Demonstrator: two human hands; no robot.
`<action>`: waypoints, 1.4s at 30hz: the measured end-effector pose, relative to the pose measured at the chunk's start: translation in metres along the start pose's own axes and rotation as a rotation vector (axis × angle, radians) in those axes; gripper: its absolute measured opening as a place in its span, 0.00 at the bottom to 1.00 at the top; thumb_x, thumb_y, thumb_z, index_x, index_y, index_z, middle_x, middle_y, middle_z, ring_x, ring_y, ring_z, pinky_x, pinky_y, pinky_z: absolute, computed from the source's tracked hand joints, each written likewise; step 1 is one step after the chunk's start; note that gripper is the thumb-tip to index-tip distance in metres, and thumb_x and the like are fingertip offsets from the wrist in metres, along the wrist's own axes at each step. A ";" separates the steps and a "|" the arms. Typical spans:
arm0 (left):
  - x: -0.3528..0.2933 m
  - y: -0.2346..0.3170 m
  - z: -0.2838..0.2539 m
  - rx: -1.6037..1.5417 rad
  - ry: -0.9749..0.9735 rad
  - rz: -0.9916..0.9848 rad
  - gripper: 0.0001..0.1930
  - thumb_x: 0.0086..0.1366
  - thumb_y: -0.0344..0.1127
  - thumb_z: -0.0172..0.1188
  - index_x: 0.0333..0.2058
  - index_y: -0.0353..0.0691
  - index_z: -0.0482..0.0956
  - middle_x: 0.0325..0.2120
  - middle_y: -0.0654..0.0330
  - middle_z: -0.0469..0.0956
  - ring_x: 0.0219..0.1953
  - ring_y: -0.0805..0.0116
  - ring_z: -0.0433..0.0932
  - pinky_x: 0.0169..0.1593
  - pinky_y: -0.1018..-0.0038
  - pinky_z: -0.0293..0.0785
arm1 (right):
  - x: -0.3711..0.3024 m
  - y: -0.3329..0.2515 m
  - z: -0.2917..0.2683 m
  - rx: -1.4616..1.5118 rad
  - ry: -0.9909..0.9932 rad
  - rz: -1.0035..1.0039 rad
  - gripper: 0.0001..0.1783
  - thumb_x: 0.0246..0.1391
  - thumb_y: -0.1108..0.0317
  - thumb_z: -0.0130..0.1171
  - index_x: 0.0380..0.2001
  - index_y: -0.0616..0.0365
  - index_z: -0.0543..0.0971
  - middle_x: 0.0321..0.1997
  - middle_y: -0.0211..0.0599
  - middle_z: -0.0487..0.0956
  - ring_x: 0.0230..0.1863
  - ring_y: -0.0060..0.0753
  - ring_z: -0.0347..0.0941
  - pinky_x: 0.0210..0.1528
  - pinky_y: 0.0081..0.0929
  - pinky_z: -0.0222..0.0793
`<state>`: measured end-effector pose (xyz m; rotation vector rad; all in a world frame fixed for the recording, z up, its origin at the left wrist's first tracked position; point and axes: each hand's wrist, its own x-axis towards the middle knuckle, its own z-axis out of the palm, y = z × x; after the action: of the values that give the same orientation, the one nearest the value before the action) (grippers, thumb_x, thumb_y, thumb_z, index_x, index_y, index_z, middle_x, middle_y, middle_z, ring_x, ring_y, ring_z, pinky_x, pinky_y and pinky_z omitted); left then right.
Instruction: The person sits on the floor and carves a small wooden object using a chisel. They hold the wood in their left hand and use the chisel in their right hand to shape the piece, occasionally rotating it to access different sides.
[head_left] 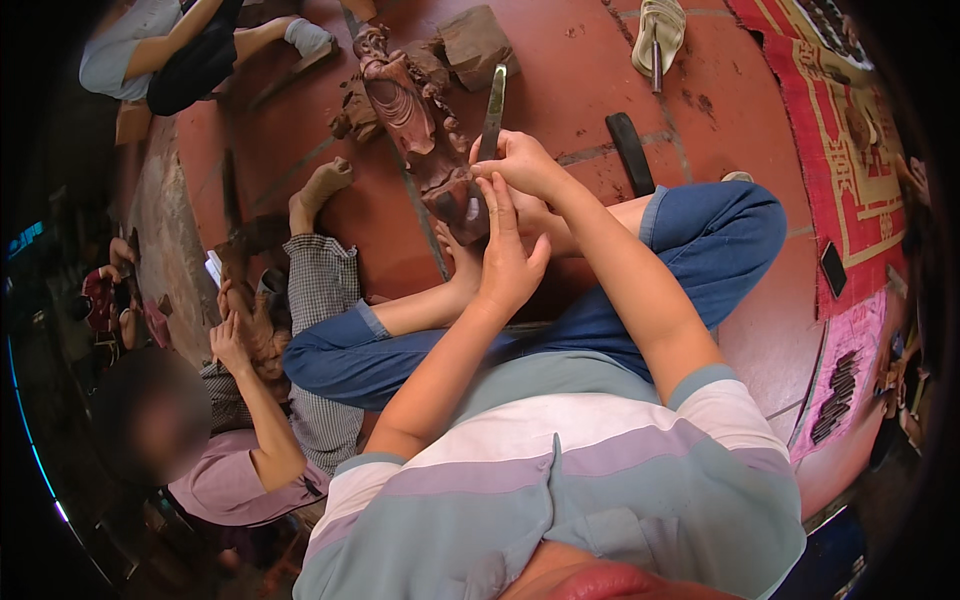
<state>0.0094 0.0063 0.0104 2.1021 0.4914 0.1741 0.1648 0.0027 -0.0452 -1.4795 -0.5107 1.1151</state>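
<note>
A carved wooden statue (pixel 400 110) of a robed figure lies on the floor in front of me, its base toward me between my bare feet. My right hand (pixel 525 165) is closed round a long flat metal chisel (pixel 496 100), its shiny end pointing up and away. My left hand (pixel 512 265) is beside the base with fingers stretched out and thumb apart. Its fingertips meet the right hand and the lower part of the tool; whether they press on the tool or the wood is hard to tell.
A wood block (pixel 475 48) lies behind the statue. To the right are a black sheath-like object (pixel 629 150), a slipper (pixel 660 30) with a tool across it, a red patterned mat (pixel 840 170) and a phone (pixel 833 269). A co-worker (pixel 240 470) sits close at left; another person (pixel 170 50) is beyond.
</note>
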 end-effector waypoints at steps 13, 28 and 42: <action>-0.011 0.008 -0.001 -0.144 -0.021 -0.085 0.53 0.58 0.27 0.58 0.66 0.38 0.21 0.67 0.34 0.28 0.71 0.48 0.34 0.60 0.69 0.64 | -0.020 -0.024 0.011 -0.085 -0.059 -0.154 0.08 0.46 0.68 0.65 0.31 0.55 0.79 0.25 0.27 0.79 0.29 0.16 0.72 0.34 0.20 0.68; 0.009 -0.006 0.003 -0.029 -0.089 -0.078 0.49 0.57 0.27 0.60 0.69 0.39 0.34 0.67 0.37 0.25 0.70 0.45 0.45 0.58 0.66 0.68 | -0.013 0.033 -0.001 0.376 -0.036 -0.142 0.06 0.53 0.70 0.64 0.32 0.54 0.76 0.32 0.23 0.76 0.35 0.15 0.70 0.40 0.17 0.68; -0.021 0.003 0.014 0.137 -0.090 -0.044 0.49 0.57 0.27 0.60 0.69 0.41 0.34 0.68 0.36 0.29 0.58 0.47 0.66 0.48 0.70 0.75 | -0.025 0.053 0.005 0.389 -0.100 -0.245 0.06 0.53 0.72 0.63 0.34 0.53 0.76 0.37 0.32 0.80 0.43 0.22 0.75 0.47 0.23 0.71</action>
<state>-0.0044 -0.0139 0.0065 2.2191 0.5072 0.0201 0.1352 -0.0285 -0.0852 -0.9995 -0.4967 1.0284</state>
